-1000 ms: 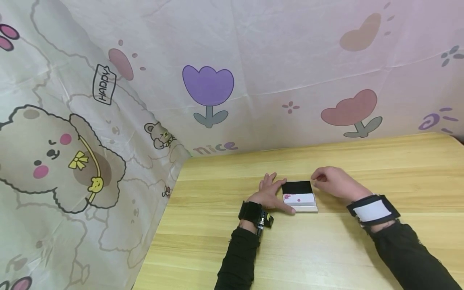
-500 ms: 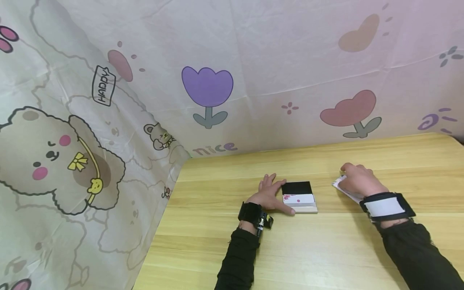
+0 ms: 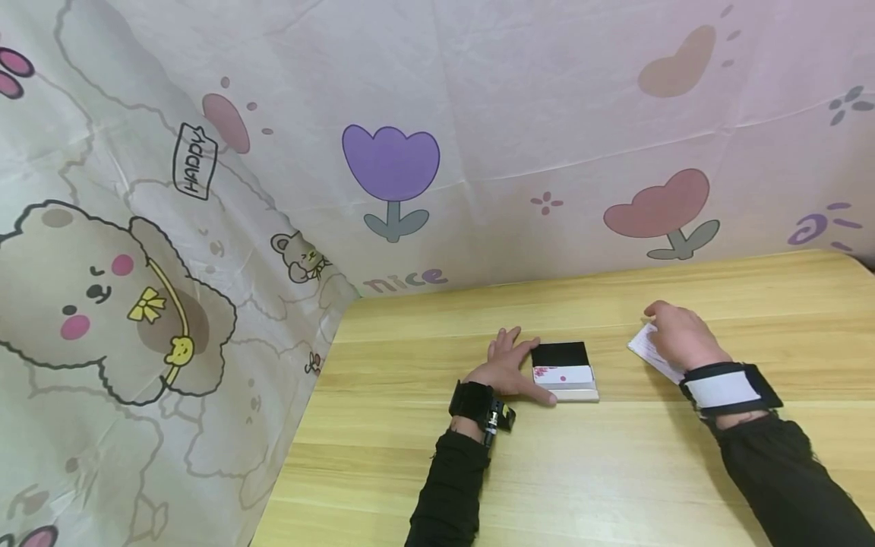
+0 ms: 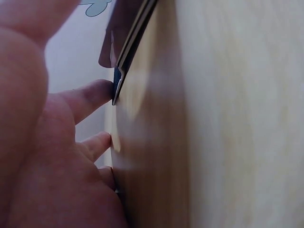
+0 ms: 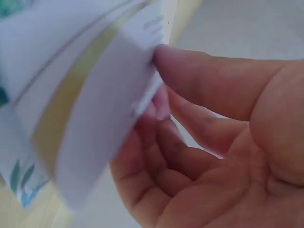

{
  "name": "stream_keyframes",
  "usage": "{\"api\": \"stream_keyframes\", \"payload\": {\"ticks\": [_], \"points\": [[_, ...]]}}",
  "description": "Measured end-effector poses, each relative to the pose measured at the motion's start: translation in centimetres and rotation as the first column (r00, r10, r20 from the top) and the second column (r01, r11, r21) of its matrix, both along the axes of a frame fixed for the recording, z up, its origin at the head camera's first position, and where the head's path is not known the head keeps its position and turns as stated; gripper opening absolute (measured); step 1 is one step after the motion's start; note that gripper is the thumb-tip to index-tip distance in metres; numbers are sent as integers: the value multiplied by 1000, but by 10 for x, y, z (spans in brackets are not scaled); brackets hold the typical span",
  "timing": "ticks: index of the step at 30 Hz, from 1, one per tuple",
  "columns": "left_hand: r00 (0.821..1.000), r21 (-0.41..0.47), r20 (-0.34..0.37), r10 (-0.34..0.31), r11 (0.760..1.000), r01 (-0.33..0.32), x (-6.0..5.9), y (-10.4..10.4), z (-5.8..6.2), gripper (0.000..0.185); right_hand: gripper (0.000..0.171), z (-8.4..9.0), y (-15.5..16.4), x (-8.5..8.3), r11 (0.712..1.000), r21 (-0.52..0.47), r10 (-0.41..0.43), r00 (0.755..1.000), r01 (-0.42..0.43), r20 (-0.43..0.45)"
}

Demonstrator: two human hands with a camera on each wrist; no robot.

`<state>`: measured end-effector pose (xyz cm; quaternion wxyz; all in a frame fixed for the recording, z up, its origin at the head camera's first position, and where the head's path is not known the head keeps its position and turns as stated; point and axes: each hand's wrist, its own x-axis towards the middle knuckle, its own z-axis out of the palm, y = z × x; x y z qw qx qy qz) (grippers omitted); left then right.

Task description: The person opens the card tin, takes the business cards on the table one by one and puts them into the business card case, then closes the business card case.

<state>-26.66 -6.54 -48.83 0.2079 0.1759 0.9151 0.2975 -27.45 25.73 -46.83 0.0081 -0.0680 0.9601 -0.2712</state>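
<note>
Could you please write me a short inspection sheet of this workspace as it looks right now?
Surface: wooden table, light grain.
Job's things: open card case, black lid up, white cards with pink print inside; white card held off to the right.
Clutter: nothing seen.
Hands: left hand lies against the case's left side, fingers straight; right hand pinches the card between thumb and fingers. Both wrists wear black straps.
Cables: nothing seen.
Surroundings: cartoon-print cloth with bears and tulips hangs behind and to the left.
</note>
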Motion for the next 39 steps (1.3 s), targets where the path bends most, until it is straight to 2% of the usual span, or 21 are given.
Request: {"api": "stream_keyframes", "payload": {"ticks": [8,12,17,22,24,27,34,39], "points": [[1000,-9,-7,-10,1000,10,-2,0,0,113,43,4,-3,-3,993,-93,-67,997,70,32],[1000,-14,-5,-10,1000,10,-2,0,-1,113,47,5,-4,-4,990,-111,-84,996,85,12],[1000,-13,-8,-10,1000,10,-2,0,-1,114,50,3,-10,-6,987,-148,-69,998,66,-14],[1000,-17,-7,-9,1000,8,-1,0,0,114,53,2,-16,-6,973,-228,-24,998,37,62],[1000,-19,-7,-10,1000,10,-1,0,1,114,53,2,-18,-5,966,-259,0,996,23,89],[1000,-19,-10,-6,1000,6,-1,0,1,114,50,4,-21,-4,960,-280,32,997,-9,76],[1000,-7,-12,-11,1000,11,-1,0,0,113,39,9,-29,-5,954,-264,135,989,-145,-54],[1000,-21,-19,-6,1000,5,-2,0,-2,113,37,9,-39,-2,923,-298,227,970,-242,-82]]}}
